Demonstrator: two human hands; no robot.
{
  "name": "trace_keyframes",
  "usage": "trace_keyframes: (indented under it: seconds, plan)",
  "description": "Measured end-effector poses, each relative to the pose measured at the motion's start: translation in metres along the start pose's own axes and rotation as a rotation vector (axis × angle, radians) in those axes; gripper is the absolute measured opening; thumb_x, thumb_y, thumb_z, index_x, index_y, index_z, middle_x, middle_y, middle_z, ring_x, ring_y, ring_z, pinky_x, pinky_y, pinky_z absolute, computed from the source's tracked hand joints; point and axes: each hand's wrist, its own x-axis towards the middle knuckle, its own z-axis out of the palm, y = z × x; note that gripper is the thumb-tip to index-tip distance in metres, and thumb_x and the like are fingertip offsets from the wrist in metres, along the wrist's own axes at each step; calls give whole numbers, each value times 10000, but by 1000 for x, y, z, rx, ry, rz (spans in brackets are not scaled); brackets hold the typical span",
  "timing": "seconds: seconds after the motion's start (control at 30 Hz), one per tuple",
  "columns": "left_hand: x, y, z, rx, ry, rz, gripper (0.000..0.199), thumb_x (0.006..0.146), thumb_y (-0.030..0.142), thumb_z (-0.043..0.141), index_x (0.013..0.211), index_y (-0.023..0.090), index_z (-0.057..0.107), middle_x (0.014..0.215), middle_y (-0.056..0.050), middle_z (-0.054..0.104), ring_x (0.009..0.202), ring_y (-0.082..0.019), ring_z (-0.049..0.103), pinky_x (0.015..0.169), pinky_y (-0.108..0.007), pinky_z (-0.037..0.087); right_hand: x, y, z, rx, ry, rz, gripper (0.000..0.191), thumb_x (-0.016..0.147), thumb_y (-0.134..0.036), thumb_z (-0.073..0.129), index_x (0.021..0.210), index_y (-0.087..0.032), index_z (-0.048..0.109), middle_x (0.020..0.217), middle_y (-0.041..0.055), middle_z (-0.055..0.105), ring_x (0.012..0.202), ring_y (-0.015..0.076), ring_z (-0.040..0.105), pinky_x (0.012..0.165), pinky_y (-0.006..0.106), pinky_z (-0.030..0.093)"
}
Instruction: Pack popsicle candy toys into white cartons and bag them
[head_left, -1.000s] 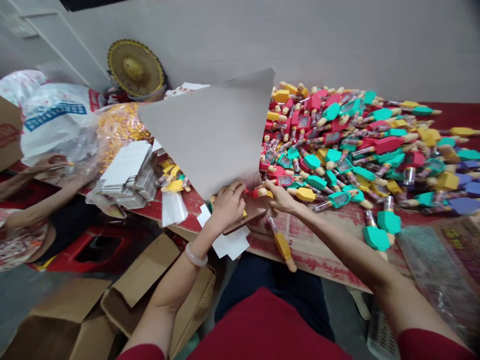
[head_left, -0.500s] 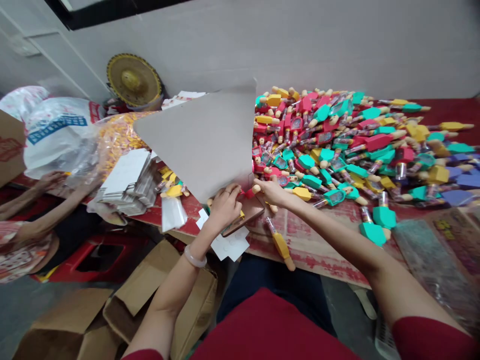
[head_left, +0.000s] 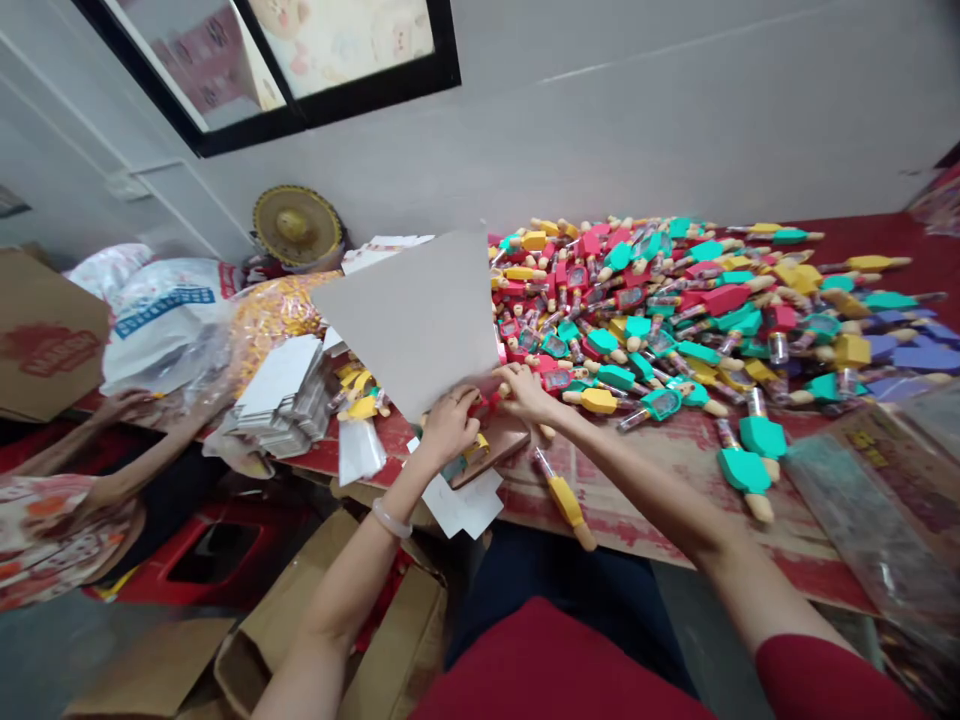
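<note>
Fingers (head_left: 461,398) of the left hand (head_left: 448,428) curl shut on a red toy (head_left: 480,406), and the right hand (head_left: 529,393) pinches it from beside, both wrists bent inward, forearms reaching forward over the surface (head_left: 637,500). A grey card (head_left: 405,320) tilts against them, a brown board (head_left: 487,450) lies beneath, and a heap of toys (head_left: 637,340) spreads beyond.

Pinched between the left hand (head_left: 450,425) and right hand (head_left: 529,393), a small red plastic toy (head_left: 484,405), mostly hidden by fingers. Just left of it, a grey cardboard sheet (head_left: 405,320), tilted up on one corner, its lower edge against the left hand. Just beyond the hands, a heap of red, teal and yellow toys (head_left: 637,320) with clear tubes, piled and jumbled toward the far right.
</note>
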Motion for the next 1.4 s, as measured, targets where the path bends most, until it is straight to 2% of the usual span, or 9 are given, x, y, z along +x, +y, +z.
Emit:
trace_keyframes:
  seconds: [0.17,0.4,0.63,0.73,0.93,1.07,1.23,1.33,1.4]
  plan:
    - [-6,-3,-5,-5,-41,47,532,836,142,495,1346,148,645,1452,-120,615,1248,-271,638,1116,-424,510,8,-15,-10,-174,-177,-65,346,938,-99,459,1244,-169,603,1286,174,593,995,255,664,789,323,500]
    - [-6,-9,-6,-39,-67,81,564,836,120,492,1385,148,621,1472,-107,601,1245,-275,633,1129,-433,500,8,-28,23,-280,-121,-38,328,907,-178,569,1226,-104,569,1328,272,543,1057,336,656,849,397,536]
    - [-7,-11,-5,-96,-32,63,532,848,102,495,1357,150,640,1460,-102,616,1272,-250,628,1134,-407,498,15,33,17,464,227,177,393,855,-107,401,1217,-176,539,1038,84,725,956,222,694,873,358,545]
    - [-8,-10,-2,-111,-27,40,541,831,100,514,1351,164,648,1463,-90,618,1280,-248,624,1137,-411,495,25,65,5,307,283,350,311,841,-149,449,1100,-150,620,1039,133,732,1017,272,661,916,404,514]
    - [-7,-11,4,-108,18,65,530,837,97,514,1345,152,653,1444,-103,633,1321,-258,594,1176,-445,464,-8,110,8,-313,-128,550,463,826,-179,620,1273,-56,618,1410,296,557,1367,456,426,1090,663,296]
    - [-6,-10,5,-110,70,116,475,880,133,524,1334,161,663,1415,-111,653,1330,-258,589,1184,-462,460,-33,126,-4,-269,-314,522,213,873,-291,643,982,-123,714,1169,211,696,1253,397,549,1003,511,436]
    - [-26,-1,3,-75,313,-1,407,963,251,541,1349,181,649,1427,-120,642,1440,-283,493,1230,-520,381,-62,112,-60,29,-219,420,264,895,-320,650,1094,-147,658,901,69,734,778,199,685,669,265,506]
    - [-40,8,8,-34,465,-202,561,935,389,629,1441,153,569,1563,-161,509,1497,-343,395,1236,-571,333,-86,78,-90,104,-49,211,399,887,-275,668,1276,-187,636,1049,83,758,847,217,722,701,279,541]
    - [-44,13,13,-3,445,-267,600,915,424,652,1450,165,567,1608,-151,457,1521,-382,337,1238,-611,296,-96,47,-94,7,-9,33,411,915,-226,626,1325,-230,649,1183,92,748,993,245,727,803,308,560]
